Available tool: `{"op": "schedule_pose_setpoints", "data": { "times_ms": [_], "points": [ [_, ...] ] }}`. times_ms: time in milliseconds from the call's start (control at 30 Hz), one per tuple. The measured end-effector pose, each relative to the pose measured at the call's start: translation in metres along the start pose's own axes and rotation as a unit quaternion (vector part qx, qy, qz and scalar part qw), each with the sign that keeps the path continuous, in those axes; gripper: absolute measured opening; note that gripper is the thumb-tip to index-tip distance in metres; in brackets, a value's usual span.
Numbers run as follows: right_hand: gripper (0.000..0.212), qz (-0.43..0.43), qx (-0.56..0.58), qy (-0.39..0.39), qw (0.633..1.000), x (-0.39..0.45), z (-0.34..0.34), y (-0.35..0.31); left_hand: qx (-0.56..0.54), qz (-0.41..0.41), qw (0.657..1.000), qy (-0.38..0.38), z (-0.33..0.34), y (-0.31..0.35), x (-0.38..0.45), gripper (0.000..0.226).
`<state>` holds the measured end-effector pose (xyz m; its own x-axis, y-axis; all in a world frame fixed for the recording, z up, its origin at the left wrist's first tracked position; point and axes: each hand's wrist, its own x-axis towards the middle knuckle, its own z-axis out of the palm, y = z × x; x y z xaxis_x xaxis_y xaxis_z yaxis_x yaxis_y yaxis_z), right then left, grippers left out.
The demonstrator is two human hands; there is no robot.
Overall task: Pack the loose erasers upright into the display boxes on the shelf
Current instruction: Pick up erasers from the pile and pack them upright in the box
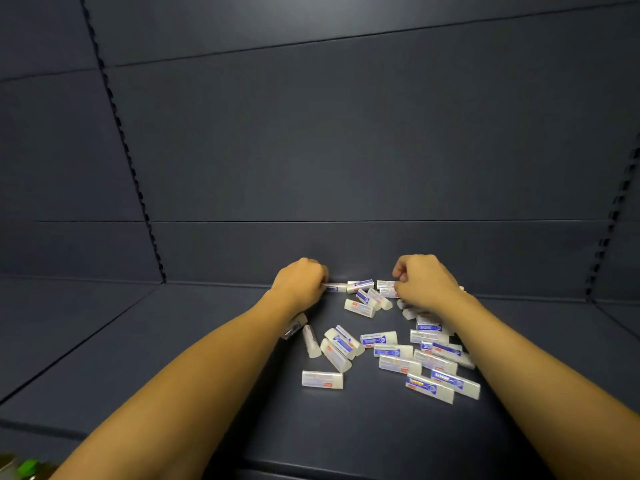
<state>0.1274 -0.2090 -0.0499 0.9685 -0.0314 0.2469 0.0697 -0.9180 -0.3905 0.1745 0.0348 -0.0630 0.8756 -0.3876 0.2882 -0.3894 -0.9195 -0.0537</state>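
Note:
Several loose white erasers (377, 339) in blue-and-white sleeves lie scattered flat on the dark blue shelf (173, 341). Both my hands reach to the back of the pile, by the shelf's rear wall. My left hand (299, 280) has its fingers curled and pinches one eraser (335, 287) at its end. My right hand (424, 280) is curled over erasers (386, 287) at the back right and grips at least one. No display box is in view.
The shelf's back wall (346, 168) rises just behind my hands, with slotted upright rails at the left (138, 188) and right (613, 216). Something green (27, 467) shows at the bottom left corner.

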Motion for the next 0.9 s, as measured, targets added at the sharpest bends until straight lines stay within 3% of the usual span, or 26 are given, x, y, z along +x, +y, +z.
{"op": "schedule_pose_setpoints", "data": {
  "times_ms": [467, 633, 900],
  "points": [
    [0.018, -0.018, -0.036, 0.024, 0.999, 0.013, 0.001, -0.010, -0.001, 0.056, 0.998, -0.023, 0.014, -0.002, 0.024, 0.018],
    [0.017, -0.041, -0.043, 0.023, 0.998, 0.021, 0.000, -0.020, -0.042, 0.045, 0.996, -0.065, 0.008, -0.007, 0.022, 0.028],
    [0.020, -0.082, -0.105, -0.031, 0.991, 0.037, 0.018, -0.039, -0.134, 0.001, 0.986, -0.096, 0.000, -0.028, 0.017, 0.016]
  ]
}}
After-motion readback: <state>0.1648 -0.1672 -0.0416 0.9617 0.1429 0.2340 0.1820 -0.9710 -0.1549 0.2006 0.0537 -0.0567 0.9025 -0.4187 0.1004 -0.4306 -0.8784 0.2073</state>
